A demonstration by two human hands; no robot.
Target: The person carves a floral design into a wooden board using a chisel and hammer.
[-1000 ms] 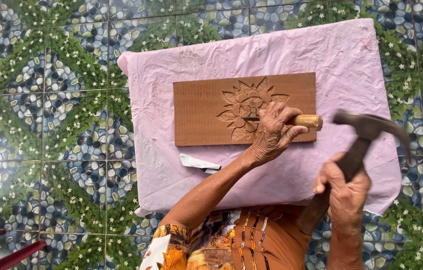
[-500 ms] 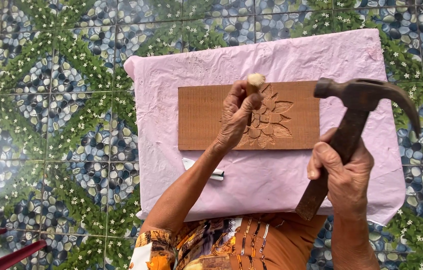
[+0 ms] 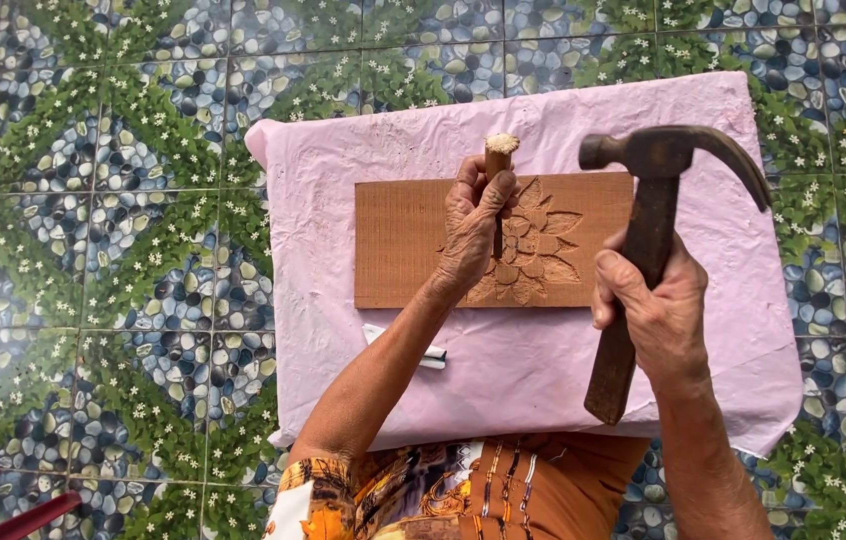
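A brown wooden board [image 3: 413, 240] with a carved flower [image 3: 533, 250] lies on a pink cloth [image 3: 533, 370]. My left hand [image 3: 473, 235] grips a chisel [image 3: 499, 160] with a pale wooden handle, held upright, its blade on the flower carving. My right hand [image 3: 648, 315] holds a claw hammer [image 3: 658, 200] by its dark handle. The hammer head is raised to the right of the chisel's top, apart from it.
A small white object [image 3: 423, 350] lies on the cloth below the board, beside my left forearm. The floor [image 3: 93, 200] is tiled in a blue pebble and green leaf pattern. Red and grey bars [image 3: 3, 500] show at the bottom left.
My left hand turned the chisel from lying sideways to standing upright on the carving. The hammer swung up and in toward the chisel's top.
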